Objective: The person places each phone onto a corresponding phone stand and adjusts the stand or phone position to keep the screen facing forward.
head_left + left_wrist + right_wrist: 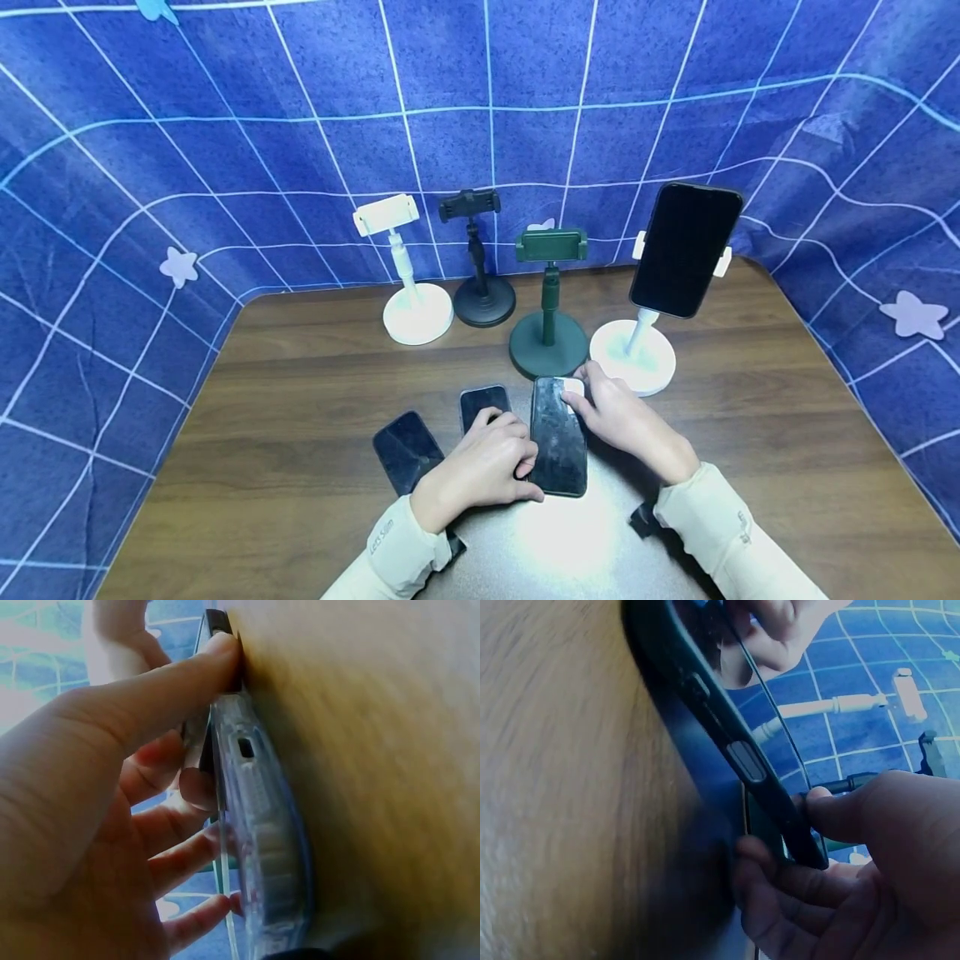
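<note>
A smartphone in a dark case (557, 454) lies screen up in front of the green phone stand (549, 337). My right hand (621, 421) pinches its top right corner, thumb on the screen side and fingers beneath, as the right wrist view shows along the case edge (712, 724). At its bottom left corner, my left hand (480, 462) holds it with the thumb at the lower edge and curled fingers along the left side. Below that hand, a smaller phone (483, 402) is partly covered. Another dark phone (407, 450) lies left of it, partly behind the wrist.
At the back stand a white phone stand (417, 315), a black phone stand (484, 302) and, on the right, a second white stand (633, 358) with a large black phone (686, 250) clamped in it. A blue gridded cloth (450, 83) hangs behind the wooden table (277, 467).
</note>
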Action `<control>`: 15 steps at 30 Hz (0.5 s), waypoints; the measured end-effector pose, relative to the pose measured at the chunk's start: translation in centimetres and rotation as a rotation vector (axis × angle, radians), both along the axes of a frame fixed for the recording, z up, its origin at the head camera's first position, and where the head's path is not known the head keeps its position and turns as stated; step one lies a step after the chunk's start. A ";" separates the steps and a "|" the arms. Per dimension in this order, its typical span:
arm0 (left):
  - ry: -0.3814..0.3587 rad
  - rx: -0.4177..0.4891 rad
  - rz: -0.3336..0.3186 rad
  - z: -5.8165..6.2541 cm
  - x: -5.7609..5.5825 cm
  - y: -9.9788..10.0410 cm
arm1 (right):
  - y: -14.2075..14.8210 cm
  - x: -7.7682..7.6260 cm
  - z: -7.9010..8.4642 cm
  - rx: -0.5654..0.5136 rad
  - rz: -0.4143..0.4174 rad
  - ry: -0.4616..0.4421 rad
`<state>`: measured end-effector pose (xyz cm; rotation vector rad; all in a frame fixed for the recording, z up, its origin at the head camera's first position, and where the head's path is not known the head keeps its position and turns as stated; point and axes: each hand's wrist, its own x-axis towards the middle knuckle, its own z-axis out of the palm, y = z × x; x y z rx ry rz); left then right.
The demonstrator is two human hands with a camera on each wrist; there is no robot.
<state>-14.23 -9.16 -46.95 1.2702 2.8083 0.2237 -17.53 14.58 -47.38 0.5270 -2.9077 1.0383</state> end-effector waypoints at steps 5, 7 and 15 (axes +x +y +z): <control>-0.005 -0.002 -0.002 0.0 -0.1 0.0 | 0.0 0.1 0.6 -0.124 0.007 -0.114; 0.002 0.002 -0.004 -0.1 -0.1 0.1 | 0.0 0.2 0.8 -0.189 0.004 -0.154; 0.048 0.040 0.024 0.2 0.2 0.2 | -0.2 0.5 2.3 -0.285 -0.014 -0.087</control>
